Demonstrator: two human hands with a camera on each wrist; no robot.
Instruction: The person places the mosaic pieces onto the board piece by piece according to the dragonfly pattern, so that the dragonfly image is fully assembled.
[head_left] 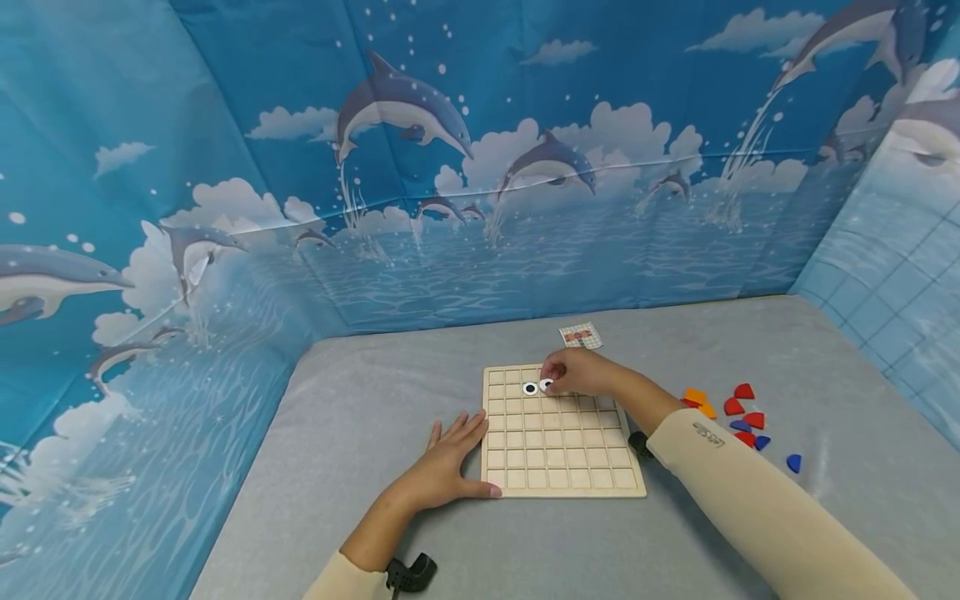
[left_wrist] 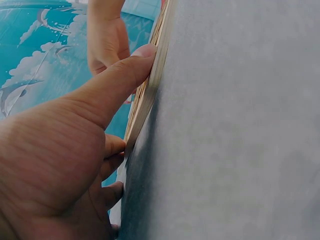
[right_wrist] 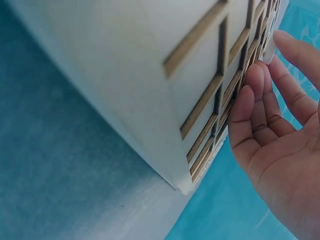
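Note:
A light wooden grid board (head_left: 566,489) lies on the grey cloth in the head view. My left hand (head_left: 441,468) rests at its lower left corner, fingers spread and fairly straight along the edge. In the left wrist view the thumb (left_wrist: 117,82) presses on the board's rim (left_wrist: 145,105). My right hand (head_left: 577,372) is over the board's top rows and pinches a white eye piece (head_left: 547,384) with a black centre. Just left of it, another eye piece (head_left: 530,388) sits in a cell. The right wrist view shows the pinched piece (right_wrist: 270,50) between thumb and forefinger.
A small printed pattern card (head_left: 581,336) lies beyond the board. Red, orange and blue pieces, such as a red quarter-round (head_left: 733,406) and an orange one (head_left: 695,395), are scattered right of the board, near the right sleeve. A dolphin-print curtain (head_left: 480,250) stands behind.

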